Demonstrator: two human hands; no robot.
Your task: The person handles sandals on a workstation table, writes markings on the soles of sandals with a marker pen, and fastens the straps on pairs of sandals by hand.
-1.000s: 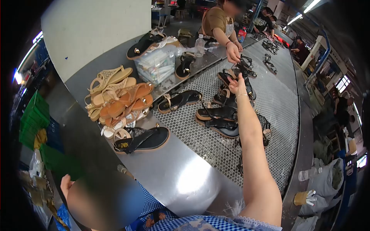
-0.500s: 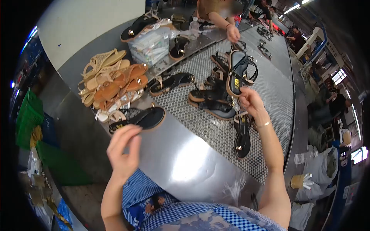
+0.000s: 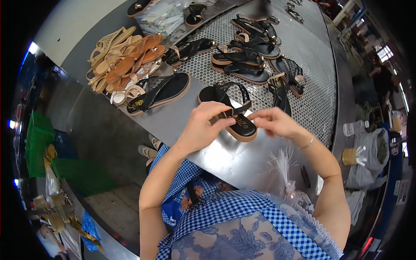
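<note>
A black sandal (image 3: 243, 128) with a tan sole edge lies in front of me at the metal table's edge, its heel toward me. My left hand (image 3: 207, 125) is closed, thumb and forefinger pinching the sandal's ankle strap. At the heel's right side, my right hand (image 3: 279, 123) has its fingers curled against the sandal; the fingertips are partly hidden. Left of my hands lies another black sandal (image 3: 167, 91) with a netted upper. More black sandals (image 3: 242, 65) rest on the perforated mat beyond, some of them stacked.
Tan and brown sandals (image 3: 125, 58) are heaped at the left. A clear plastic box (image 3: 160, 17) stands behind them. Near my right forearm are a bundle of clear plastic strands (image 3: 281, 167) and a small dark tool (image 3: 305, 177). Green crates (image 3: 41, 143) stand beyond the table's left edge.
My right hand has brought a black sandal from over the mat down to the near table edge. My left hand has moved right and taken its strap. The view has tilted down.
</note>
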